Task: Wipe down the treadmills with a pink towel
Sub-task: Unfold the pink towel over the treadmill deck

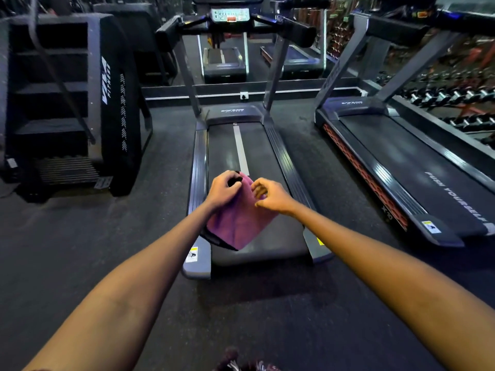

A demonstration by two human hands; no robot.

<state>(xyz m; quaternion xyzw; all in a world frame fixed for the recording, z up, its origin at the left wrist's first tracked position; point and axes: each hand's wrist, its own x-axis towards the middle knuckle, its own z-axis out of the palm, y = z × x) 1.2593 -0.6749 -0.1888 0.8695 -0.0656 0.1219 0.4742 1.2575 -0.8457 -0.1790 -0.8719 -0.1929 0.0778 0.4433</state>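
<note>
Straight ahead of you, at the foot of the middle treadmill (235,145), both your bare arms reach forward over its dark belt. Your left hand (223,190) grips the upper edge of the pink towel (238,223), fingers curled round a bunched dark-trimmed corner. Your right hand (270,196) sits just beside it, fingers loosely bent and touching the towel's top; whether they actually pinch the cloth cannot be told from this angle. The towel hangs down between your hands in a folded panel, held in the air above the rear end of the belt and not yet laid against any surface.

A second treadmill (401,162) stands to your right, its belt printed with white lettering. A black stair-climbing machine (72,97) stands to your left, well apart from the middle treadmill. A mirror (267,57) runs along the far wall, behind the middle treadmill's console (230,16).

By the look of it, you are readying the towel, folding or gathering it, before wiping begins. The next move likely calls for settling a firm hold with one hand, then stepping or bending forward to press the cloth against the treadmill's rails, belt or handles.
</note>
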